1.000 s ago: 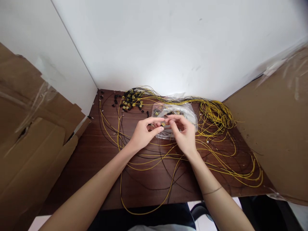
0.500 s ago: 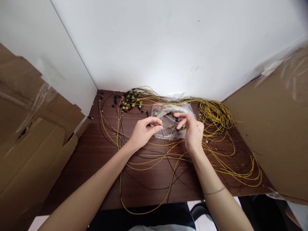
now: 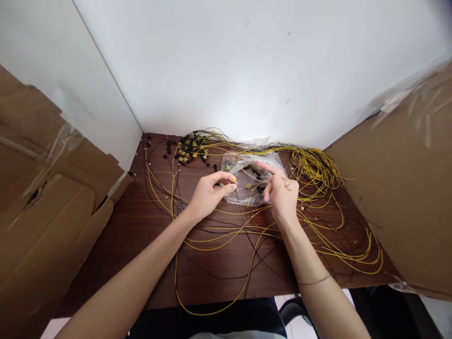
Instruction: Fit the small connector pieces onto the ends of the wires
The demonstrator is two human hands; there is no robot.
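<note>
Between thumb and index finger of my left hand [image 3: 211, 193] is a small yellow-and-black connector [image 3: 233, 181]. A thin dark wire [image 3: 241, 210] hangs down from it toward the table front. To the right, my right hand [image 3: 282, 190] hovers over a clear plastic bag [image 3: 235, 197]; its index finger is stretched out and the others are partly curled, with nothing visible in them. Several small yellow and black parts [image 3: 249, 186] lie in or on the bag, partly hidden by that hand.
A heap of yellow-and-black connectors [image 3: 193, 149] sits at the back left of the brown table [image 3: 116, 263]. Their wires run to a coiled bundle [image 3: 314, 169] at the right. Loose yellow wires [image 3: 212, 314] cross the front. Cardboard [image 3: 399, 188] stands on both sides.
My right hand's index finger has straightened and its other fingers have curled in more. My left hand stays nearly in place with the connector.
</note>
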